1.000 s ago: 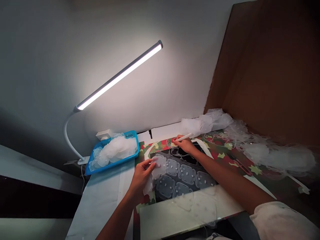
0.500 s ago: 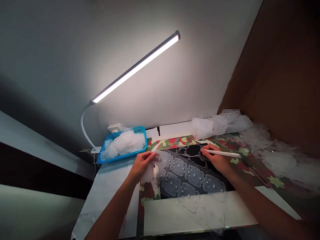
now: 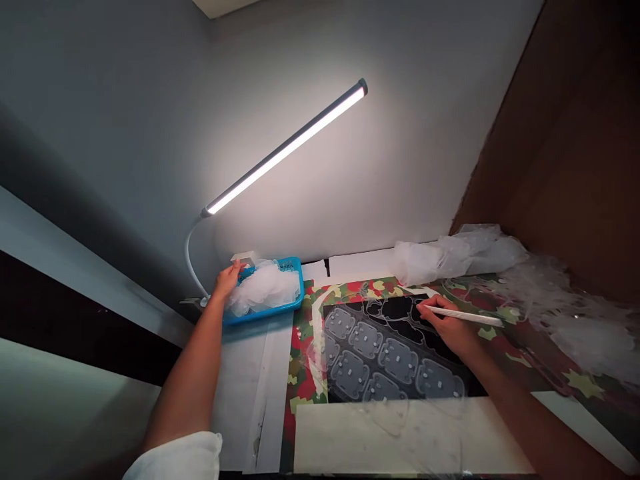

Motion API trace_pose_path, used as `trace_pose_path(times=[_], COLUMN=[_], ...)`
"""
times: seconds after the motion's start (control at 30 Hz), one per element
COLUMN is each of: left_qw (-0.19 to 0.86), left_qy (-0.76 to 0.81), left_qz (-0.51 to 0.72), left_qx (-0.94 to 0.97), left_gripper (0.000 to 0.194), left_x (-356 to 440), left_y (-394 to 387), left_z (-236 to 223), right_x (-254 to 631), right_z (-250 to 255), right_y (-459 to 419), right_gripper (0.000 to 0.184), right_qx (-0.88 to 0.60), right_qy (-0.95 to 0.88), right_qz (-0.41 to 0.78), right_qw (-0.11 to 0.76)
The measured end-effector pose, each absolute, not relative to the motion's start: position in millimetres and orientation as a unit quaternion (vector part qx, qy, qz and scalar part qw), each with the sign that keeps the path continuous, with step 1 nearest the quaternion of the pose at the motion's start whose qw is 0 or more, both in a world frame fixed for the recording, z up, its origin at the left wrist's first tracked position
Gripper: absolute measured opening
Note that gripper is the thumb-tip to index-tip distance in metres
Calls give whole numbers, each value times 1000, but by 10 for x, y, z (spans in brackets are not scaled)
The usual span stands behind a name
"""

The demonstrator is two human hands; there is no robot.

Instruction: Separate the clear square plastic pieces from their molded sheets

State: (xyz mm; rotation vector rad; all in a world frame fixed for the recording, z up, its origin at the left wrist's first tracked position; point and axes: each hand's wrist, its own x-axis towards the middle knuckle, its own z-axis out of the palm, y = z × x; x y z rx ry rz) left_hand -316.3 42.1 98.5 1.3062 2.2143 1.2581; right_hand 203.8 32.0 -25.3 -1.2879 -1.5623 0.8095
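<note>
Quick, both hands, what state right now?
Left hand: at the blue basket; grip cannot be told.
Right hand: closed on a white pen-like tool.

Clear sheet [image 3: 399, 360] on black panel [image 3: 397, 309]; white stick [image 3: 465, 315] slanted.

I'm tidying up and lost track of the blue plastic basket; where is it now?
In the head view, the blue plastic basket sits left of centre, beside the white gooseneck lamp's base.
</note>
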Motion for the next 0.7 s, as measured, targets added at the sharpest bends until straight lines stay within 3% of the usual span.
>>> trace_pose_path(times=[0.2, 0.37, 0.47, 0.6, 0.7], left_qw=[120, 26, -24, -99, -146], left_qy=[768, 757, 727, 692, 599], left_qz=[398, 352, 356, 422, 447], left_qx=[487, 550, 586, 578, 648], left_gripper=[65, 33, 24, 37, 36], left_x=[-3132, -3075, -3005, -2717, -2152], left_y=[371, 296, 217, 50, -88], left_z=[623, 749, 911, 1023, 842], right_x=[1975, 2006, 2008, 1995, 2029], right_z=[-215, -235, -222, -110, -68], right_y=[291, 314, 313, 185, 68], right_gripper=[32, 31, 30, 28, 27], right_qx=[-529, -543, -547, -527, -530], right_qy=[-643, -642, -633, -623, -600], right_qz=[328, 322, 327, 340, 409], right_qw=[446, 436, 440, 467, 438])
